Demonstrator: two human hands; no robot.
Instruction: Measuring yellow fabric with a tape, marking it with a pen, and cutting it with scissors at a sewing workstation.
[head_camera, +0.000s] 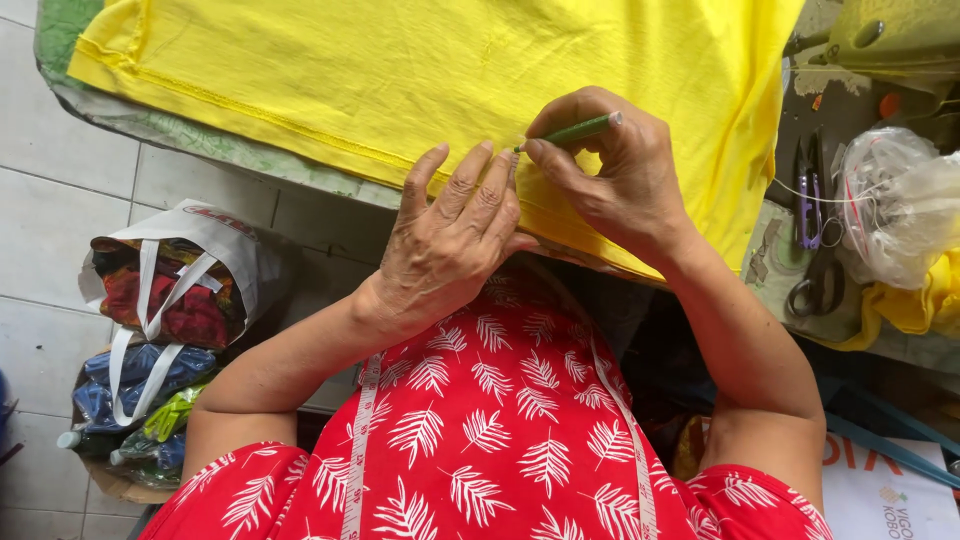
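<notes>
— While the mark is being made, how should the yellow fabric (420, 70) be treated?

— It is best kept taut and flat on the bench (190, 135). The cloth should be pressed down just beside the point of the green marking pencil (572, 130), so that no wrinkle is dragged along under the tip. Light strokes are advised, judged from how thin the cloth looks near its folded edge.

— How is the left hand (450, 240) posed?

— It is laid palm down on the near edge of the fabric, fingers stretched toward twelve o'clock and spread slightly. Its grip is released; nothing is clasped, the cloth is only pinned beneath the fingertips, which are touching the pencil's point or nearly so.

— And the right hand (610, 170)?

— It is arched over the fabric at about one o'clock from the left hand. Its grip is clenched on the pencil, which is pinched between thumb and forefinger, the point aimed toward nine o'clock and lowered to the cloth. The wrist is bent inward.

— What else is seen?

— Scissors (815, 280) are lying at three o'clock on the bench, beside a clear plastic bag (895, 200). Bags of cloth (170, 300) are set on the floor at eight o'clock. A measuring tape (362, 440) is draped over the red patterned garment.
</notes>
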